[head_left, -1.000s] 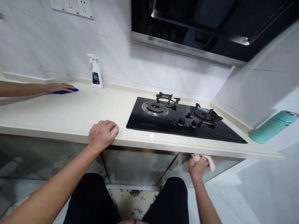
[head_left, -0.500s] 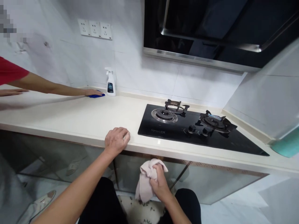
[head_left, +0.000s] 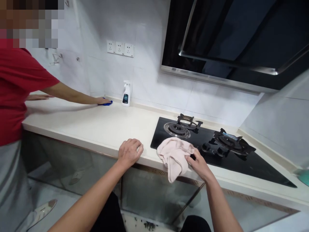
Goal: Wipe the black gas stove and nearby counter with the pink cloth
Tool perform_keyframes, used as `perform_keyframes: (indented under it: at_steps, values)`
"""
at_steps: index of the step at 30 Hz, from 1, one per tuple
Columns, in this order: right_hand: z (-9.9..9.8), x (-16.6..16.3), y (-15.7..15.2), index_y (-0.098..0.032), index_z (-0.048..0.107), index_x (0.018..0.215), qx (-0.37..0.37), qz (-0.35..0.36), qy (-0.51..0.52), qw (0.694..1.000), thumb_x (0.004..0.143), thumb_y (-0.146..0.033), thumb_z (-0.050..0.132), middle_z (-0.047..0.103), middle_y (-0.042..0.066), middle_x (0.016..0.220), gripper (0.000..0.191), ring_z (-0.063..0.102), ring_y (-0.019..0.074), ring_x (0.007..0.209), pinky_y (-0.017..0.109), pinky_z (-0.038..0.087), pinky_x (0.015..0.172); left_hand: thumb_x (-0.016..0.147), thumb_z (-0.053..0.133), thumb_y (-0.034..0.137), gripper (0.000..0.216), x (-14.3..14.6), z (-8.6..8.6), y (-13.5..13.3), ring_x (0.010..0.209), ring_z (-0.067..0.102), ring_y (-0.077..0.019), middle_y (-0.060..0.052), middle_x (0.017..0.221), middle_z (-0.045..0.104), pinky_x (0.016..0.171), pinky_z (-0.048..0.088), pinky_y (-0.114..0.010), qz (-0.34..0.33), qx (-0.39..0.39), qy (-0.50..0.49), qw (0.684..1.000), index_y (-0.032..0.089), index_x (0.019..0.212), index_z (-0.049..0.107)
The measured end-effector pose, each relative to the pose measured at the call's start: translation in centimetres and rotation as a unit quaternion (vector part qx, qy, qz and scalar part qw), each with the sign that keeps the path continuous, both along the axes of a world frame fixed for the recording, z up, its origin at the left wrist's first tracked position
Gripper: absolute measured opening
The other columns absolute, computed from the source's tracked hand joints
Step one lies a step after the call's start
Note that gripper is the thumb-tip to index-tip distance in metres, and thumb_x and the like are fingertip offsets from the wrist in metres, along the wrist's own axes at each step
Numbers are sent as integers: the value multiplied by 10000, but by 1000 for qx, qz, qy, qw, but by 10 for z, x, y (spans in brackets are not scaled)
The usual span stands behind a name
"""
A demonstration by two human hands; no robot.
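Observation:
My left hand (head_left: 130, 151) rests on the front edge of the cream countertop (head_left: 103, 129), its fingers curled in and nothing visible in them. My right hand (head_left: 199, 164) grips one side of a pale pink cloth (head_left: 175, 153) between thumb and fingers. The cloth lies bunched over the front left corner of the black gas stove (head_left: 159, 132), and one end droops over the counter's edge. Behind it is the left burner (head_left: 177, 130), its pan support (head_left: 188, 120) lifted off and standing at the back.
A co-worker in a red shirt (head_left: 26, 77) presses a blue cloth (head_left: 107, 102) on the counter at the left. A white spray bottle (head_left: 126, 95) stands by the wall. The range hood (head_left: 222, 35) hangs above the stove; the right burner (head_left: 231, 141) has its support on.
My right hand has lifted the pink cloth from below the counter's edge onto the stove's front corner. My left hand stays on the edge. The view has shifted, showing more of the co-worker.

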State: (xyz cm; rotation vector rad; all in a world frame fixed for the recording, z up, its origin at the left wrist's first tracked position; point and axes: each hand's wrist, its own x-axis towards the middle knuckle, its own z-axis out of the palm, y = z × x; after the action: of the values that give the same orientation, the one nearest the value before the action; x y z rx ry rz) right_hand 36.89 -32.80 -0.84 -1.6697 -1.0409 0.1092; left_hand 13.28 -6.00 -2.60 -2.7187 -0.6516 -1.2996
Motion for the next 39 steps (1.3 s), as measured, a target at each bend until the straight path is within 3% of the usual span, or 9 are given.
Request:
perform_keyframes:
  at_steps: [4,8,14,21,28,32,35,37,39]
  values:
    - [-15,12,-2,-238,675,1282,-7,19,1,1000,846,-442,646,640,82,1366,483,533,269,1324,451,340,1186,941,554,311,197,1,6,-6,993,645,-274,-46,1008,762,867,424,-409,0,-83,-8,996,243,877,727]
    - [-17,7,-1,-239,676,1303,20,47,42,998,831,-421,687,637,88,1397,505,541,281,1332,452,348,1184,899,577,307,232,21,20,-24,1105,637,-263,-49,1149,741,970,443,-409,-108,-184,-13,977,257,1079,715]
    - [-13,7,-4,-224,710,1249,57,93,121,987,777,-379,736,678,107,1345,497,601,289,1260,453,409,1134,731,792,437,858,85,49,-53,1415,462,-378,-161,1509,548,1172,326,-505,-233,-400,50,885,198,1501,499]
    - [-7,-2,1,-220,722,1150,78,78,148,983,749,-392,707,726,98,1221,437,640,268,1187,440,468,1070,601,891,400,436,125,51,-65,1022,711,-328,-81,996,794,904,550,-399,-300,-523,40,797,170,950,765]
    - [-12,3,6,-234,627,1304,68,10,119,991,900,-634,571,670,118,1327,572,613,283,1230,470,439,1097,792,734,402,439,129,75,-45,982,730,-241,-116,1164,764,784,590,-308,-333,-621,-123,699,161,1155,681]
    - [-12,3,10,-236,467,1488,24,62,96,993,810,-583,724,687,116,1299,804,644,281,1184,481,441,1091,729,796,424,511,117,92,-42,976,734,-269,-138,1123,766,824,599,-352,-387,-648,-136,642,146,1141,677]
    - [-9,1,14,-232,506,1454,-15,24,50,998,739,-512,758,693,99,1284,807,643,295,1177,487,426,1096,668,853,432,615,102,92,-42,1029,723,-296,-166,1166,750,900,580,-374,-432,-656,-112,609,130,1174,677]
    - [-7,1,14,-224,566,1394,-8,18,46,999,709,-476,751,685,96,1304,753,632,303,1186,467,447,1070,672,867,442,658,90,90,-36,1057,709,-293,-161,1203,735,923,562,-368,-443,-644,-80,618,141,1218,657]
    - [-6,2,11,-201,627,1311,5,44,79,996,712,-473,741,712,88,1234,668,652,290,1114,423,495,988,711,854,475,622,78,86,-24,1034,699,-269,-131,1180,732,874,553,-338,-419,-610,-35,671,158,1203,644]
